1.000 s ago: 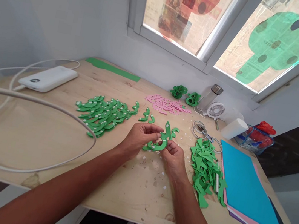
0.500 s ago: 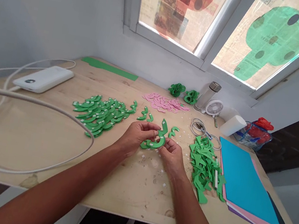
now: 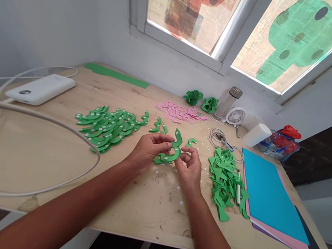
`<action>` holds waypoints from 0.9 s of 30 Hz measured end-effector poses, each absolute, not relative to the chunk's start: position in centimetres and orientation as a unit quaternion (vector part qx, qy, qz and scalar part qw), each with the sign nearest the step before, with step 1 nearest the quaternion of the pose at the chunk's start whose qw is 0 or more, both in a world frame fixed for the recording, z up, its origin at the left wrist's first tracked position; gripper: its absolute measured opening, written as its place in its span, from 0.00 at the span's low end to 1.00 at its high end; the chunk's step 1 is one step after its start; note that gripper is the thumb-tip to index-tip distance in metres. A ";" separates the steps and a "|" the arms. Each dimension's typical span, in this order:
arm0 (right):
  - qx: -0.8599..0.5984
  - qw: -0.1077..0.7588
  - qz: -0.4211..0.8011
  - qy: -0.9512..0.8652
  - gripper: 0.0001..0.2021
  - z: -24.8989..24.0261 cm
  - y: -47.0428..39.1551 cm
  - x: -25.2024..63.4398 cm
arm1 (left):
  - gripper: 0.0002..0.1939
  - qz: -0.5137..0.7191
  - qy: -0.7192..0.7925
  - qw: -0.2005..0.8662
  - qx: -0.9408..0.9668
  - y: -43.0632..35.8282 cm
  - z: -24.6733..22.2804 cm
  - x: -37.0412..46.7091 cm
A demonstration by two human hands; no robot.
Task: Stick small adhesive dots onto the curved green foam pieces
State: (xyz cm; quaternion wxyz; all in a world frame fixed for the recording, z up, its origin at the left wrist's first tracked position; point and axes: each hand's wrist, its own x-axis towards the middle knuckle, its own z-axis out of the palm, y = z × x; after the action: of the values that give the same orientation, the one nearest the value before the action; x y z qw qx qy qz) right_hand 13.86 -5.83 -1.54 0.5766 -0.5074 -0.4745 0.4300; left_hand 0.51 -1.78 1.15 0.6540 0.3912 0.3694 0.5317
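A wavy green foam cutout [image 3: 174, 151] with small white squares on it is held up in front of me above the table. My left hand [image 3: 150, 149] pinches its left side between thumb and fingers. At its lower right edge, my right hand [image 3: 190, 167] has its thumb and curled fingers against the piece. Another green piece [image 3: 158, 158] shows just below and behind it, partly hidden. Close beyond the hands lie small green cutouts [image 3: 155, 125], and one more [image 3: 192, 142] is past my right fingers.
Left sits a heap of green cutouts [image 3: 110, 128], with a white power bank [image 3: 43, 89] and looping cable beyond. Pink cutouts [image 3: 180, 113] lie at the back. Green scraps [image 3: 224, 176], a white pen [image 3: 238, 195] and blue sheets [image 3: 272, 193] are right. White bits dot the tabletop.
The view has shifted slightly. My right fingers have spread and risen a little along the cutout's right edge. My left hand keeps its pinch.
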 end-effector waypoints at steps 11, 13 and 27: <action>-0.492 0.568 0.392 -0.531 0.16 -0.7 -6.3 14.0 | 0.12 0.538 0.378 0.619 0.429 -1.9 1.3 0.5; -0.491 0.575 0.376 -0.537 0.17 -0.7 -6.3 14.2 | 0.12 0.540 0.384 0.608 0.438 -2.0 1.4 0.5; -0.512 0.535 0.272 -0.614 0.21 -0.4 -7.0 13.7 | 0.15 0.539 0.389 0.571 0.483 -2.0 0.7 0.6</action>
State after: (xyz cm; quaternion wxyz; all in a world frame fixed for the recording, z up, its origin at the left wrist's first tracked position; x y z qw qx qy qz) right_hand 13.75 -7.02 -0.41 0.5353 -0.5118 -0.6144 0.2721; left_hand 0.62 -1.98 0.69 0.5706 0.4828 0.3890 0.5386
